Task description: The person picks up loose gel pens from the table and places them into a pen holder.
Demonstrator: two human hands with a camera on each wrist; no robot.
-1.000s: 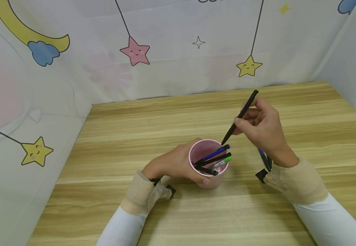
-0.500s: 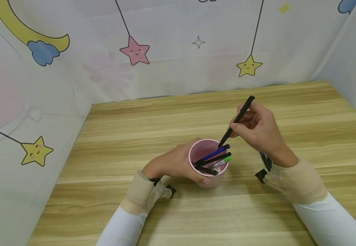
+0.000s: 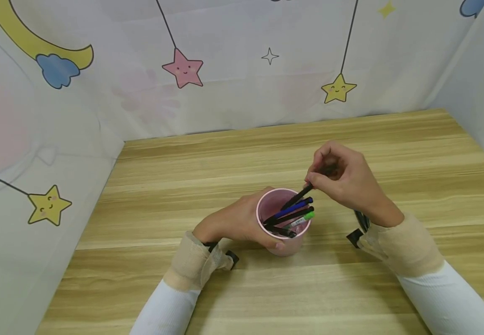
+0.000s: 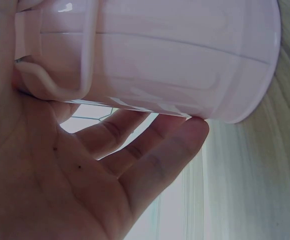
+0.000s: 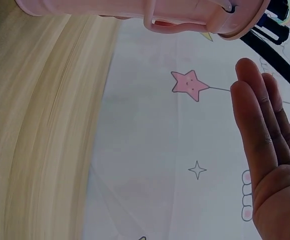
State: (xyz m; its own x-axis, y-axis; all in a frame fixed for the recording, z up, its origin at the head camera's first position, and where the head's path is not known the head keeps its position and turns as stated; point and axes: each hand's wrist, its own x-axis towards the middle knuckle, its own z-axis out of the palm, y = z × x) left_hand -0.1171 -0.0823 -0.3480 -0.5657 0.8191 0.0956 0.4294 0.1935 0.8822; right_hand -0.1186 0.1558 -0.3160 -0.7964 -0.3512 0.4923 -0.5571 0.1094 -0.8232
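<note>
A pink cup (image 3: 290, 247) stands on the wooden table, tilted slightly toward me in the head view. My left hand (image 3: 242, 221) grips it from the left, and in the left wrist view the fingers (image 4: 160, 165) lie along its wall. Inside lean a blue pen (image 3: 289, 209), black pens and a green-ended pen (image 3: 302, 219). Above the cup's right rim, my right hand (image 3: 346, 179) pinches a black pen (image 3: 297, 199) between thumb and fingertips; its lower end is inside the cup. In the right wrist view this pen (image 5: 275, 62) slants past the cup's mouth, the other fingers extended.
The wooden table (image 3: 175, 177) spreads around the cup. Behind it hangs a white cloth (image 3: 233, 93) printed with stars and a moon, which also covers the left side. Bands with small dark cameras (image 3: 354, 238) wrap both wrists.
My right hand has moved down and left, and the black pen's lower end has gone from the rim to inside the cup. The left hand and cup have stayed put.
</note>
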